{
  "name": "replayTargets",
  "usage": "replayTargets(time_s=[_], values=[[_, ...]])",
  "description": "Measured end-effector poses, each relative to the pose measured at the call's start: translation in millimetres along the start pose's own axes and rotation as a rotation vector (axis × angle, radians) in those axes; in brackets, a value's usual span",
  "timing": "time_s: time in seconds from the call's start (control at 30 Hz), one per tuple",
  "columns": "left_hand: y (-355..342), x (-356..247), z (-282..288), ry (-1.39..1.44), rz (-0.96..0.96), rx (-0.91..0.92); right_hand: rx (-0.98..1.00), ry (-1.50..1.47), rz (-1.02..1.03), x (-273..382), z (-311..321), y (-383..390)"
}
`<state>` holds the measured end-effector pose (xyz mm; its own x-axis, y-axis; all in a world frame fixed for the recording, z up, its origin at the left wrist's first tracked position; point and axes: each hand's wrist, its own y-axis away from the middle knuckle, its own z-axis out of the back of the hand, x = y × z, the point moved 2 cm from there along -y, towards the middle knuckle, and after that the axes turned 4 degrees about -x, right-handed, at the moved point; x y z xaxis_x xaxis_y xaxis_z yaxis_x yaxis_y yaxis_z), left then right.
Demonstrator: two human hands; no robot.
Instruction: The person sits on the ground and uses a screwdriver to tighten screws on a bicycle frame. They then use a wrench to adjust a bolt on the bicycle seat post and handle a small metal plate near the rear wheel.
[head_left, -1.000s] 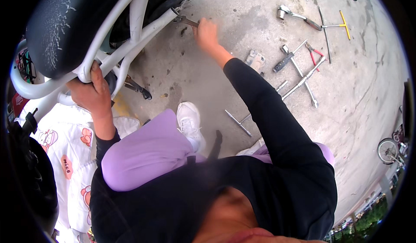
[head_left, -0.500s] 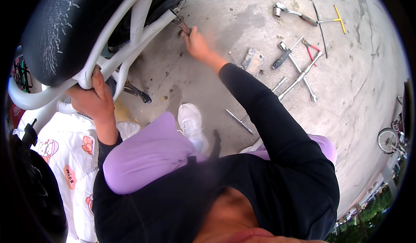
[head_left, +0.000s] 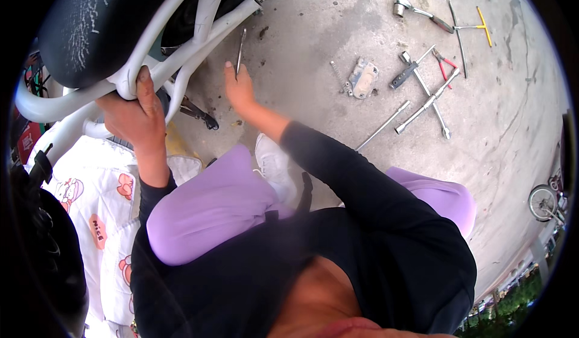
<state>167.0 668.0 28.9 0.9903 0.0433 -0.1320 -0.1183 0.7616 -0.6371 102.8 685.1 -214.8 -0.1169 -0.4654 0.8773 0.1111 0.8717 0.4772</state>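
We see rough, stained concrete [head_left: 313,54] spread beneath a frame [head_left: 194,47] of smooth, curved white tubes, next to a rounded black seat [head_left: 71,27] with a pale, crackled patch of scuffing. Our left hand [head_left: 136,112] is wrapped around the frame by the seat. Our right hand [head_left: 240,91] pinches a slim, shiny metal tool [head_left: 242,45], pointing away from us, near the frame but apart from it.
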Motion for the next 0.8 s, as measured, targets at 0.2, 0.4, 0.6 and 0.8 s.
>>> replayTargets(time_s=[0.2,0.4,0.6,0.8], values=[[2.3,-1.1,-2.7,-0.010,-0.002,0.008,-0.145,-0.166,-0.027,-7.8,41.9,-17.9],[0.7,1.0,-0.9,-0.040,-0.033,-0.008,-0.114,-0.211,0.057,-14.0,31.9,-35.5],[2.5,-0.4,-1.9,-0.002,-0.015,-0.001,-0.143,-0.198,0.200,-28.2,19.6,-56.7],[4.0,4.1,-2.1,-0.005,-0.027,-0.009,-0.054,-0.244,0.156,7.4,12.4,-59.3]])
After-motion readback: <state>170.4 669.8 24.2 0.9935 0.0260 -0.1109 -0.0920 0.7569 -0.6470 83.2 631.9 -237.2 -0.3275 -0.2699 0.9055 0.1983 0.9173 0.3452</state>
